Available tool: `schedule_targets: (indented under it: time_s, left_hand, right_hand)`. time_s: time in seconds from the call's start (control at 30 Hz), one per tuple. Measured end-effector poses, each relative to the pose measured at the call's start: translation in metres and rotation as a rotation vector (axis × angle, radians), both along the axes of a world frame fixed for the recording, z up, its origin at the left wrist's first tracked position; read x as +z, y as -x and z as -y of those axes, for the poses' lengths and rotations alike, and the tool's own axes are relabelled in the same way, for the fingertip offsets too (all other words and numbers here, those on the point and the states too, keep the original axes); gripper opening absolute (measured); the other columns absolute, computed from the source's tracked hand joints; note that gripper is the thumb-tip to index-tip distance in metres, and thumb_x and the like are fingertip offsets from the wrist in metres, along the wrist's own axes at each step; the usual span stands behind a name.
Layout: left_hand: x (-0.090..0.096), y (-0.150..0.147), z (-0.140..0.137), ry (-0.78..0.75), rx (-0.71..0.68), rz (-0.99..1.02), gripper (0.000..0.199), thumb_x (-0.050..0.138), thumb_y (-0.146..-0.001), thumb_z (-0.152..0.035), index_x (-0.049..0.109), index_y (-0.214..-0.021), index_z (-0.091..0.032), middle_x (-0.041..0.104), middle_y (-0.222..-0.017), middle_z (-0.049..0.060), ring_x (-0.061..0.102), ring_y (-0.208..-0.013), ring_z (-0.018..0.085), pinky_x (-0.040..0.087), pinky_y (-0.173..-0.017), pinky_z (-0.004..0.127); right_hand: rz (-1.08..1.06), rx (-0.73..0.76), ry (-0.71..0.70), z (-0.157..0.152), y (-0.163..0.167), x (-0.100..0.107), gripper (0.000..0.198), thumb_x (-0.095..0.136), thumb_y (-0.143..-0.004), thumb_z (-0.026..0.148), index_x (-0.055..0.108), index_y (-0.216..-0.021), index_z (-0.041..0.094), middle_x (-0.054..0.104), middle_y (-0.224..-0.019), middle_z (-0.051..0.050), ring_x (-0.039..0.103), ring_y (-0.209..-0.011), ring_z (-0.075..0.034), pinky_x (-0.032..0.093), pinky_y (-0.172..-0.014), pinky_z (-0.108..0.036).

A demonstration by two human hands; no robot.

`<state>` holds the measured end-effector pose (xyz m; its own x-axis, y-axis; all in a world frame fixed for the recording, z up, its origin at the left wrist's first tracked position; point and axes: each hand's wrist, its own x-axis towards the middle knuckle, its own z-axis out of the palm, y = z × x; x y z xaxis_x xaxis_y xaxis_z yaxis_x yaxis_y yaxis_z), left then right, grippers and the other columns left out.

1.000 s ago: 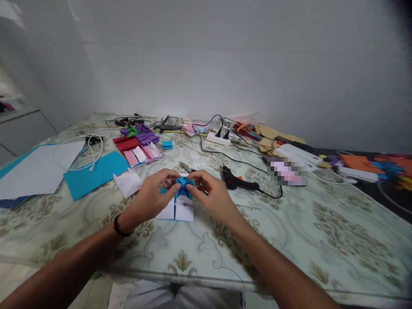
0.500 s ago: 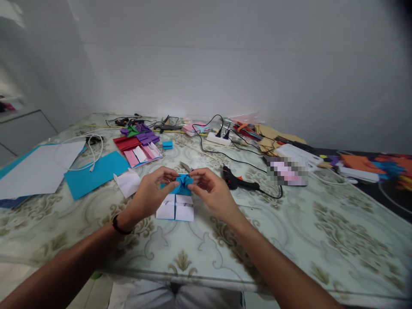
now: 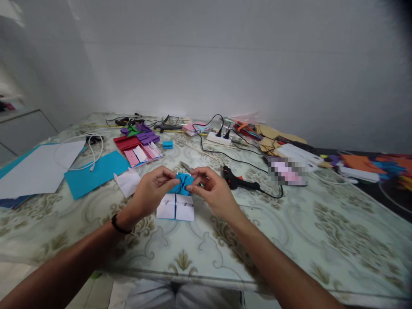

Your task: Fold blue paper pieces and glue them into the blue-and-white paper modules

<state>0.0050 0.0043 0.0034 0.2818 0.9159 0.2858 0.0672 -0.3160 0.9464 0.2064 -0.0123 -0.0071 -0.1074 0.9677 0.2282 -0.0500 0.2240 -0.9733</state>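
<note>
A sheet of blue-and-white paper (image 3: 175,209) lies on the table in front of me, its near half white side up with crossing creases. Its far half is folded up into a blue pleated shape (image 3: 183,183) between my hands. My left hand (image 3: 156,186) pinches the left side of this blue part with thumb and fingers. On the other side, my right hand (image 3: 209,186) pinches the right edge the same way. A craft knife blade (image 3: 186,166) shows just behind the paper; the rest of it is hidden.
A black glue gun (image 3: 240,180) lies right of my right hand, its cord running to a white power strip (image 3: 220,138). Blue sheets (image 3: 96,174), a white folded paper (image 3: 128,182) and pink folded pieces (image 3: 143,154) lie to the left. A small blue folded piece (image 3: 168,145) sits farther back.
The blue part between my fingers has been pressed and creased further, its folds now drawn closer together. My hands have barely shifted.
</note>
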Motion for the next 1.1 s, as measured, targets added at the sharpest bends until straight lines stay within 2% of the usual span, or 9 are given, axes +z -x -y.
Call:
schedule_targets:
  time_s: [0.23, 0.33, 0.4, 0.47, 0.53, 0.7, 0.83, 0.97, 1.1]
  left_hand:
    - [0.0004, 0.001, -0.0008, 0.009, -0.001, 0.058, 0.02, 0.078, -0.081, -0.032, 0.065, -0.085, -0.018, 0.073, -0.079, 0.002, 0.071, -0.074, 0.016, 0.06, -0.07, 0.027]
    - [0.0006, 0.0009, -0.0012, -0.006, -0.008, 0.08, 0.019, 0.079, -0.08, -0.027, 0.065, -0.088, -0.018, 0.072, -0.079, 0.001, 0.07, -0.074, 0.014, 0.059, -0.069, 0.025]
    - [0.0015, 0.001, -0.0011, -0.017, -0.023, 0.086, 0.024, 0.079, -0.079, -0.023, 0.066, -0.099, -0.019, 0.069, -0.077, -0.001, 0.069, -0.072, 0.013, 0.057, -0.066, 0.023]
    - [0.0026, 0.0013, -0.0006, -0.01, -0.054, 0.057, 0.033, 0.078, -0.079, -0.022, 0.068, -0.111, -0.019, 0.066, -0.073, -0.004, 0.066, -0.067, 0.011, 0.054, -0.062, 0.021]
    - [0.0034, 0.0017, 0.0, 0.016, -0.097, -0.005, 0.034, 0.078, -0.08, -0.023, 0.07, -0.114, -0.017, 0.063, -0.07, -0.004, 0.064, -0.063, 0.011, 0.053, -0.06, 0.021]
    - [0.0026, 0.0021, 0.0004, 0.083, -0.142, -0.087, 0.033, 0.077, -0.083, -0.029, 0.073, -0.112, -0.014, 0.067, -0.07, -0.002, 0.069, -0.063, 0.013, 0.057, -0.063, 0.024]
    - [-0.0001, 0.0026, -0.0003, 0.119, -0.142, -0.098, 0.033, 0.078, -0.085, -0.037, 0.074, -0.109, -0.015, 0.071, -0.068, -0.001, 0.07, -0.058, 0.015, 0.058, -0.057, 0.025]
    - [-0.0006, 0.0018, 0.0005, 0.141, -0.151, -0.061, 0.029, 0.078, -0.085, -0.042, 0.071, -0.094, -0.015, 0.076, -0.074, 0.003, 0.071, -0.061, 0.015, 0.059, -0.056, 0.023]
    - [0.0004, 0.0007, 0.0012, 0.148, -0.133, 0.022, 0.03, 0.08, -0.085, -0.042, 0.065, -0.084, -0.015, 0.073, -0.073, 0.001, 0.073, -0.065, 0.015, 0.062, -0.062, 0.024]
  right_hand:
    - [0.086, 0.061, 0.028, 0.0002, -0.0024, -0.0022, 0.038, 0.082, -0.079, 0.043, 0.067, -0.108, 0.023, 0.064, -0.084, 0.001, 0.066, -0.073, -0.017, 0.059, -0.069, -0.033]
    - [0.177, 0.118, 0.036, 0.0004, -0.004, -0.005, 0.031, 0.076, -0.084, 0.05, 0.065, -0.091, 0.021, 0.063, -0.079, 0.001, 0.065, -0.07, -0.017, 0.055, -0.068, -0.032]
    - [0.222, 0.137, 0.039, 0.0008, -0.0045, -0.0063, 0.035, 0.073, -0.086, 0.052, 0.061, -0.079, 0.021, 0.062, -0.073, 0.001, 0.064, -0.068, -0.017, 0.053, -0.067, -0.031]
    - [0.232, 0.132, 0.03, 0.001, -0.0045, -0.0068, 0.037, 0.073, -0.087, 0.053, 0.059, -0.076, 0.021, 0.06, -0.071, 0.002, 0.063, -0.067, -0.016, 0.051, -0.066, -0.031]
    - [0.216, 0.115, 0.012, 0.0011, -0.0043, -0.0066, 0.037, 0.074, -0.086, 0.054, 0.061, -0.078, 0.02, 0.06, -0.073, 0.002, 0.061, -0.067, -0.016, 0.05, -0.065, -0.03]
    - [0.179, 0.091, 0.004, 0.0018, -0.0038, -0.0046, 0.039, 0.075, -0.085, 0.058, 0.062, -0.081, 0.021, 0.061, -0.077, 0.001, 0.06, -0.068, -0.016, 0.052, -0.066, -0.032]
    - [0.199, 0.11, -0.004, 0.0024, -0.0036, -0.0047, 0.039, 0.074, -0.086, 0.057, 0.061, -0.08, 0.021, 0.06, -0.075, 0.001, 0.058, -0.066, -0.014, 0.051, -0.064, -0.03]
    - [0.221, 0.125, -0.014, 0.0038, -0.0035, -0.0033, 0.034, 0.072, -0.088, 0.052, 0.061, -0.082, 0.02, 0.06, -0.076, 0.001, 0.057, -0.067, -0.014, 0.05, -0.064, -0.028]
    - [0.274, 0.155, -0.017, 0.0067, -0.0035, 0.0014, 0.027, 0.072, -0.088, 0.045, 0.065, -0.09, 0.019, 0.064, -0.084, -0.001, 0.062, -0.075, -0.016, 0.052, -0.071, -0.03]
